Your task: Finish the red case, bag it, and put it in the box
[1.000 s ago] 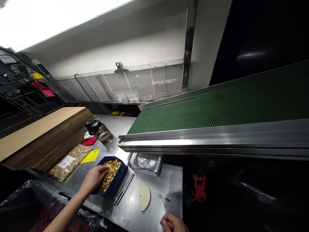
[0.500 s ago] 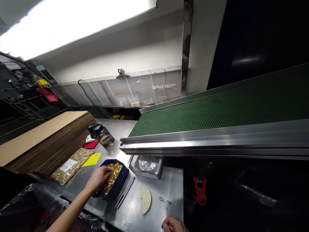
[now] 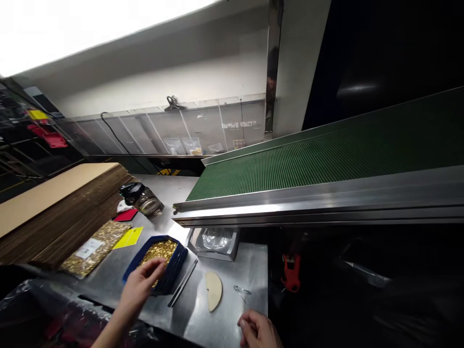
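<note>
Over the near side of a blue bin (image 3: 179,268) is my left hand (image 3: 139,285), thumb and fingertips brought together. Whatever it may pinch is too small to make out. Small gold-coloured metal pieces (image 3: 162,249) fill the bin. At the table's near right corner my right hand (image 3: 258,329) is curled closed, and its contents cannot be seen. A beige half-disc (image 3: 214,292) lies flat between the hands, with a thin metal wire-like piece (image 3: 241,291) to its right. Slim dark and silver tools (image 3: 183,284) rest beside the bin.
A green ribbed conveyor belt (image 3: 268,166) with a metal side rail (image 3: 290,203) overhangs the table (image 3: 192,321). Under its end stands a grey box (image 3: 213,244) with clear plastic bags. At left are stacked cardboard (image 3: 65,203), a bag of gold pieces (image 3: 96,246) and a clear jar (image 3: 147,200).
My left hand has come up out of the gold pieces and toward me, fingertips together. My right hand shows more fully, still curled. The whole view has shifted slightly.
</note>
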Demonstrator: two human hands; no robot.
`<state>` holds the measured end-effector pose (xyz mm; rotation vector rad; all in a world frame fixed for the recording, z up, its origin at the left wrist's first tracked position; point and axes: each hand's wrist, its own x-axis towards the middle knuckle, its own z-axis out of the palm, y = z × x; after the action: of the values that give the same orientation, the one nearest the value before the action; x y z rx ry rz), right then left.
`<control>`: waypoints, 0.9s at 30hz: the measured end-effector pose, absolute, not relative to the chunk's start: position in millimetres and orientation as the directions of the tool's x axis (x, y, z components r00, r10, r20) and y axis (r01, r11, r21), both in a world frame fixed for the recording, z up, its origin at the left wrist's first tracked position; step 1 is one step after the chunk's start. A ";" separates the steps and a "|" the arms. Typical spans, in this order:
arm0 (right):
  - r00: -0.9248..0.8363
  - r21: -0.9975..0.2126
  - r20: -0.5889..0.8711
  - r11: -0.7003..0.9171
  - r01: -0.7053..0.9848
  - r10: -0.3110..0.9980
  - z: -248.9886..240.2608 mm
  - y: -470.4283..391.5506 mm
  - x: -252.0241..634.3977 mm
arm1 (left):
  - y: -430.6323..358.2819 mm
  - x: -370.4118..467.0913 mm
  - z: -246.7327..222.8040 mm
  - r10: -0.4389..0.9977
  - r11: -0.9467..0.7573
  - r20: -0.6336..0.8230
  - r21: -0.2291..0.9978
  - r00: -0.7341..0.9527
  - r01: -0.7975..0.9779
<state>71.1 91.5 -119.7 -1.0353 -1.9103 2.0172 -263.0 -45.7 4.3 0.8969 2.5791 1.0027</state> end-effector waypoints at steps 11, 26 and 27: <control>-0.768 -0.822 -0.393 -0.568 0.046 0.506 -91.1 93.4 92.3 | -5.5 -49.3 -60.4 0.890 0.272 -0.113 0.909 -0.441 0.315; -0.708 -0.841 -0.393 -0.540 0.020 0.586 -107.2 105.3 92.6 | 10.9 -50.9 -104.1 0.836 0.393 -0.325 0.917 -0.442 0.069; -0.699 -0.851 -0.387 -0.524 0.020 0.602 -107.1 105.7 92.4 | 12.1 -50.5 -107.1 0.822 0.407 -0.349 0.913 -0.450 0.034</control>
<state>92.4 105.7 -107.1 -0.9690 -1.2782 2.2668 -50.5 12.1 -107.1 0.7423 1.7929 1.1374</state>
